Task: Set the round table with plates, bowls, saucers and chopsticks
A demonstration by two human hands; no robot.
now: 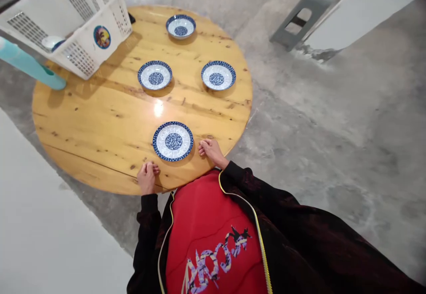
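A blue-and-white patterned plate (173, 141) lies flat near the table's front edge, between my two hands. My left hand (147, 176) rests on the wood to its lower left, fingers curled in, with nothing visible in them. To the plate's right, my right hand (211, 151) also rests with curled fingers, close to the rim but apart from it. Farther back stand matching blue-rimmed dishes: a left dish (155, 75), a right dish (218, 76) and a far dish (180, 26).
The round wooden table (109, 138) carries a white plastic basket (83, 49) at the back left, with a bowl partly showing inside. A light-blue cylinder (31, 65) is beside it. On the concrete floor, a grey stool (302, 16) stands against a white wall edge (362, 14).
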